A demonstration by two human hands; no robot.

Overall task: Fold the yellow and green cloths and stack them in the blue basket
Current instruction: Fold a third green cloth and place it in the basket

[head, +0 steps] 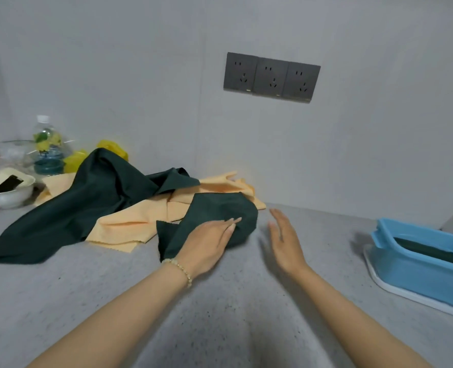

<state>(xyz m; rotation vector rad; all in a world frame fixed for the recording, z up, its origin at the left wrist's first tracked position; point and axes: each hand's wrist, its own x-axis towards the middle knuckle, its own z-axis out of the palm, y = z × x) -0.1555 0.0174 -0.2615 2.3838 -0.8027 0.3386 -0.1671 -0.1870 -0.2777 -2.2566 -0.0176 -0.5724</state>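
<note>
A small dark green cloth (pixel 220 213) lies crumpled on the grey counter, and my left hand (pixel 209 243) rests flat on its near edge with the fingers together. Just right of that cloth, my right hand (pixel 283 235) hovers edge-on with straight fingers and holds nothing. Behind them a larger dark green cloth (pixel 87 203) is draped loosely over pale yellow cloths (pixel 138 219). The blue basket (pixel 419 272) stands at the right on a white tray, with a folded dark green cloth (pixel 432 252) inside it.
At the far left stand a white bowl (pixel 8 192) with a dark object in it, a clear water bottle (pixel 47 147) and yellow items (pixel 114 148). A grey triple wall socket (pixel 271 77) is on the wall above the counter.
</note>
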